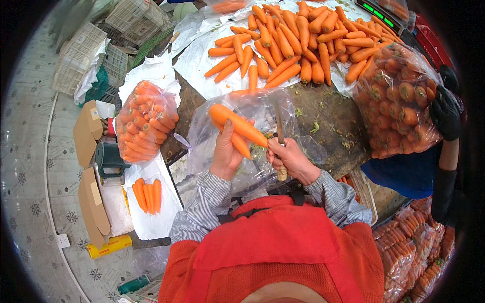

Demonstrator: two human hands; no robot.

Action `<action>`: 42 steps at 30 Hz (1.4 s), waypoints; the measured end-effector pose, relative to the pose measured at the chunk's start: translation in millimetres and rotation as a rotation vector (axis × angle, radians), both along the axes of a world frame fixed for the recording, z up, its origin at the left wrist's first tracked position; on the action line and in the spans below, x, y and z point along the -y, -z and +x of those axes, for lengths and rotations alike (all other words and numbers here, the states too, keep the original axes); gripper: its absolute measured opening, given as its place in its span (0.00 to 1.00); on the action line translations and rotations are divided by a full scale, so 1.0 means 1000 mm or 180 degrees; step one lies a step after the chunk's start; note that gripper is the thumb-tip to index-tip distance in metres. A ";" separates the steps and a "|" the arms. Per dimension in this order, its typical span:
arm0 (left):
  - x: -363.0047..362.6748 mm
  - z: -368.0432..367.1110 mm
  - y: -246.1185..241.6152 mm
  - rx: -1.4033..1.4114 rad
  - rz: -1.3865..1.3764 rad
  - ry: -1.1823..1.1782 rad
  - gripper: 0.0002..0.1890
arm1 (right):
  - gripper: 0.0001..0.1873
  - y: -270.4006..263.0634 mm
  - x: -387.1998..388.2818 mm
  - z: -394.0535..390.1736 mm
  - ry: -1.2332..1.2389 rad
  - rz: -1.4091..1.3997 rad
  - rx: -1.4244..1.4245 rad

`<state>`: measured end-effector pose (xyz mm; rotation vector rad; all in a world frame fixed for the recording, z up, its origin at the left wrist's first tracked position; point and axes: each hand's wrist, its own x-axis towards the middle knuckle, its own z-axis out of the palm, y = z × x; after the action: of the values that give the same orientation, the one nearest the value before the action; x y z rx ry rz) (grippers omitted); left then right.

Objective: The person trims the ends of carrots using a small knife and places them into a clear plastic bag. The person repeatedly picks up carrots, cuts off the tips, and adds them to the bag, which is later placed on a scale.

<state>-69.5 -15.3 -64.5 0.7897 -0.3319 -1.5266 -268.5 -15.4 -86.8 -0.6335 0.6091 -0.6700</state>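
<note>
Two carrots (238,124) lie in my left hand (228,151), its thumb pressed over them. My right hand (290,156) grips the wooden handle of a knife (280,121), whose blade points away from me. The thumb and finger of that hand touch the narrow end of the upper carrot. Beneath both hands a clear plastic bag (204,125) is spread on the dark worktable (329,121). Green trimmings are scattered on the table to the right of the knife. Beyond the bag, a large heap of loose carrots (291,38) rests on white sheets.
At left stand a filled bag of carrots (146,121), several loose carrots (147,195) on white paper and a dark tape dispenser (108,159). A co-worker's gloved hand (447,111) touches a large carrot bag (398,98) at right. A digital scale (380,17) sits behind. Packed carrot bags (411,250) are stacked lower right.
</note>
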 end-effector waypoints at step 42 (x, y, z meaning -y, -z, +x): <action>-0.037 -0.102 -0.007 0.2457 -0.0656 0.2750 0.09 | 0.18 0.053 -0.322 -0.066 0.5021 0.0984 -0.1982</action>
<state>-171.2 21.7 -57.5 1.1222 -1.5333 -1.8543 -334.9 306.2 -140.2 0.0896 1.7939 -1.8006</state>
